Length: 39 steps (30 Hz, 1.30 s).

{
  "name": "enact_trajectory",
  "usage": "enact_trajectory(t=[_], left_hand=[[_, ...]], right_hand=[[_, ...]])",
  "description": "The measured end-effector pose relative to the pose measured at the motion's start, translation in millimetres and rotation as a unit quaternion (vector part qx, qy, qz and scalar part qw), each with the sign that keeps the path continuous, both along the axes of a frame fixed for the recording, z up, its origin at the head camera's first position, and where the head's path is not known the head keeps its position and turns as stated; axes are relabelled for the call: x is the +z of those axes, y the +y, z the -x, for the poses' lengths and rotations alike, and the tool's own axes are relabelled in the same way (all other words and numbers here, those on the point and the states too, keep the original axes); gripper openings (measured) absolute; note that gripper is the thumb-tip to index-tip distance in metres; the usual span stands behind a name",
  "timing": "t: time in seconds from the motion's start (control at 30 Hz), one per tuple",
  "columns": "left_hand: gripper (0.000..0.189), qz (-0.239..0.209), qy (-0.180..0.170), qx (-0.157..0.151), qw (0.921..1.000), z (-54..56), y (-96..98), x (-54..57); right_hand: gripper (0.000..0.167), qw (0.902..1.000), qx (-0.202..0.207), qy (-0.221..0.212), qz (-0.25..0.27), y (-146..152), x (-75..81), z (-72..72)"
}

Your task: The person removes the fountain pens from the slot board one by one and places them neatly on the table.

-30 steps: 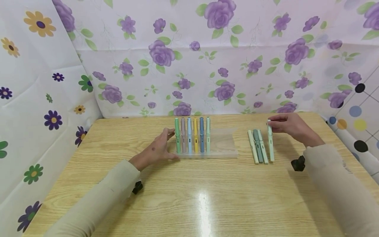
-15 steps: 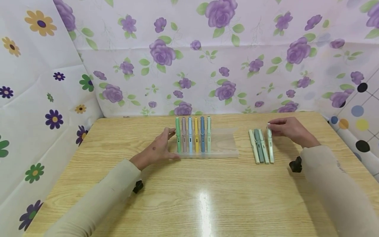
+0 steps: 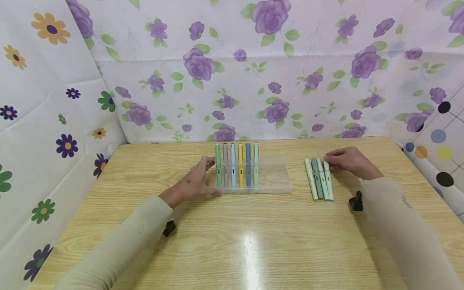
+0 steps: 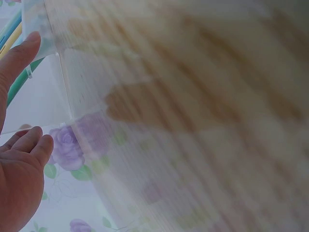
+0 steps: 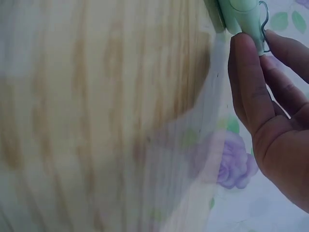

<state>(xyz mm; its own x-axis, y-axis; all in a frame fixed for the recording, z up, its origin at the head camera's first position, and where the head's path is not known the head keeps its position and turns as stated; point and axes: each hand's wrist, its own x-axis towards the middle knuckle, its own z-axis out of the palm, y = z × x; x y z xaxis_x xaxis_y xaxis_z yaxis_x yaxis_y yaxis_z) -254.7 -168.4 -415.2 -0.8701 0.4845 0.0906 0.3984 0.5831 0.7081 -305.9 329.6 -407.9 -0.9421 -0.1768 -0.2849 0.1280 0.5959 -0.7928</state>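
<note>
My left hand [image 3: 192,181] holds the left end of a clear plastic pen stand [image 3: 275,173], thumb in front and fingers behind. Several capped pens stand side by side in its left part, from a green pen [image 3: 218,169] to a pale green one [image 3: 256,169]. At the right, my right hand [image 3: 351,161] pinches the cap end of a mint-green pen [image 3: 328,181]. That pen lies right beside a cream pen [image 3: 311,181], a grey-green pen [image 3: 317,181] and another pale green pen [image 3: 324,181]. In the right wrist view, thumb and fingertips meet the pen's cap [image 5: 248,21] by its clip.
All this is on a light wooden table [image 3: 203,241] with a bright reflection in front. A flowered cloth [image 3: 224,72] hangs directly behind the table's back edge. Black wrist devices show under both sleeves.
My right hand has lowered the mint-green pen and shifted it left, from apart to right against the other loose pens. The left hand and stand have stayed put.
</note>
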Motion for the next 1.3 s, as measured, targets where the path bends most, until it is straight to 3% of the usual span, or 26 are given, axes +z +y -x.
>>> enact_trajectory(t=[0.8,1.3], left_hand=[[0.092,-0.004,-0.013,0.004,0.9999,0.9,1.0,1.0],[0.093,-0.002,-0.011,0.007,0.9999,0.4,0.3,-0.1]], right_hand=[[0.047,0.9996,-0.015,-0.026,-0.001,-11.2,-1.6,1.0],[0.049,0.9996,-0.013,-0.022,0.008,-3.4,2.1,-2.6]])
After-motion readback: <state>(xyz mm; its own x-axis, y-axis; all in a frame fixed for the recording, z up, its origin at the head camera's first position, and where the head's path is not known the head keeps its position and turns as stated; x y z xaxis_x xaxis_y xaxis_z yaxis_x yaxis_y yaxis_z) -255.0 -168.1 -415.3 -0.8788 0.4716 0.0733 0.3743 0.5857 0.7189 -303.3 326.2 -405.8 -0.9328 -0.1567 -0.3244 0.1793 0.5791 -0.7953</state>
